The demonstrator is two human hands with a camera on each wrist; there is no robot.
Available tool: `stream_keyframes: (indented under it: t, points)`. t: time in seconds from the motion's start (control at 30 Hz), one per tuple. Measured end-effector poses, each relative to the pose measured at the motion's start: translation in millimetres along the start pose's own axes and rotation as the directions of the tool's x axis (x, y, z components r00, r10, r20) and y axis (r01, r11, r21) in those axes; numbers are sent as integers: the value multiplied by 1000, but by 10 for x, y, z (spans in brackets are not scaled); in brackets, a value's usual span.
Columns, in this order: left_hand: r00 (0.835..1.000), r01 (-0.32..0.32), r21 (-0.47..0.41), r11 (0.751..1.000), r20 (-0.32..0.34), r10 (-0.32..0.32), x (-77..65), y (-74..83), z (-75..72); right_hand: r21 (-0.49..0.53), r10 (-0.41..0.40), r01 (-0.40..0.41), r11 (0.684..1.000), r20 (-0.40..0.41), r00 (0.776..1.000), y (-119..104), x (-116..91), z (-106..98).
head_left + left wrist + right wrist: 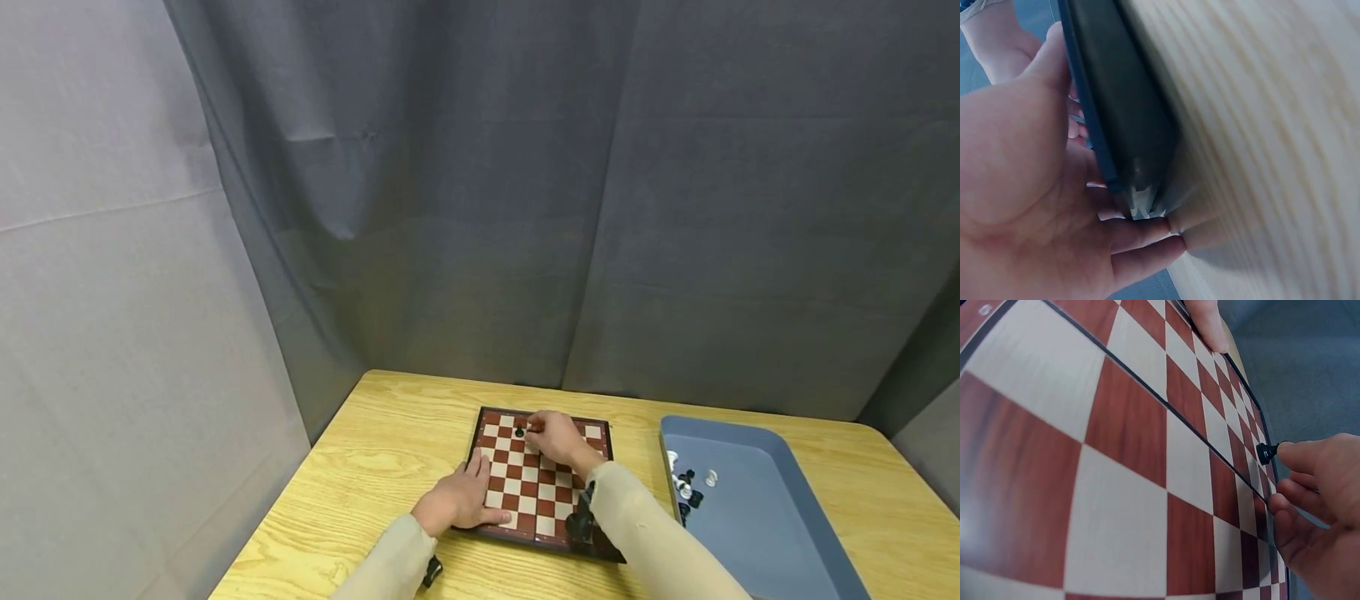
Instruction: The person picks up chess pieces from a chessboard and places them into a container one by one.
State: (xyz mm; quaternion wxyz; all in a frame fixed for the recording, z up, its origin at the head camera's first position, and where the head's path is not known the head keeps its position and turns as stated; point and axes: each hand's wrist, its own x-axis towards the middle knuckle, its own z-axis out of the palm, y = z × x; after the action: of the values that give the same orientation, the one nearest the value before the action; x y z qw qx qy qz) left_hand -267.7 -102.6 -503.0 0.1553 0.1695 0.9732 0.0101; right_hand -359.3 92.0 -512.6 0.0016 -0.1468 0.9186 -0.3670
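A red-and-white chessboard [527,486] with a dark rim lies on the table. On its far left part stands a small black chess piece [519,432], its base showing in the right wrist view [1264,454]. My right hand [556,437] reaches over the far side of the board, fingertips just right of the piece; the thumb and index finger are apart in the right wrist view. My left hand [465,493] lies with spread fingers over the board's near left edge, the thumb resting on the squares. From the left wrist, the palm [1010,156] faces the board's dark side [1125,94].
At the right stands a blue-grey tray [757,500], with several white and black chess pieces [686,490] at its left side. The wooden table [390,442] ends at a grey curtain [480,250] behind. A pale curtain [127,333] hangs at the left.
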Motion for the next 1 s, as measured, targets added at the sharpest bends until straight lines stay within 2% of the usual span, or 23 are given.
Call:
stream_keyframes:
  t: [0.27,0.43,0.63,1.0]
  points:
    - [1000,4,-5,1000,-6,-4,-1,-27,43,12,7,-8,1000,8,1000,-20,25,72]
    - [1000,5,13,1000,-11,-5,2,-39,35,-30,-21,21,999,0,1000,-34,51,141]
    - [1000,0,27,1000,-31,1,-26,-33,7,-58,-2,1,998,-22,1000,-51,77,209]
    - [1000,2,24,1000,-23,-1,-28,18,-7,-142,-35,26,990,-56,998,-11,77,217]
